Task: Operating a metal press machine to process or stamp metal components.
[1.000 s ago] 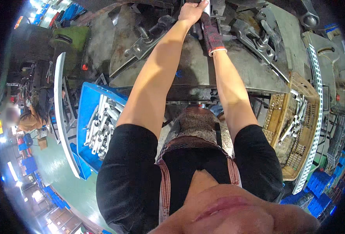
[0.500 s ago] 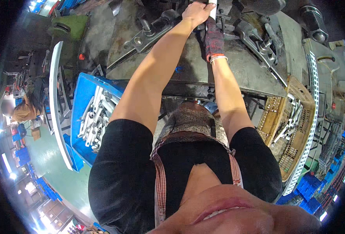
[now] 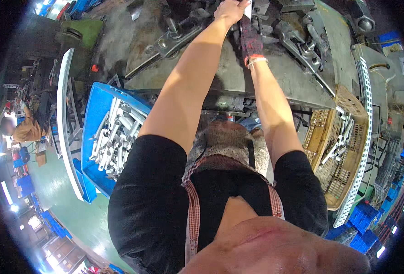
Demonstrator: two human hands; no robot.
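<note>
Both my arms stretch forward over a grey steel machine table at the top of the view. My bare left hand is closed in a fist around a pale metal part at the upper edge. My right hand wears a dark red glove with a light cuff and lies right beside the left. Its fingertips reach up to the same part and are hidden behind the left hand. Dark metal clamps sit on the table on either side of my hands.
A blue crate of several silver metal tubes stands low on my left. A brown mesh basket with a few metal parts stands on my right, beside a white perforated rail. Another person sits far left.
Both hands have stayed together on the pale part and have drifted slightly up toward the frame's top edge. The crate and basket look unchanged.
</note>
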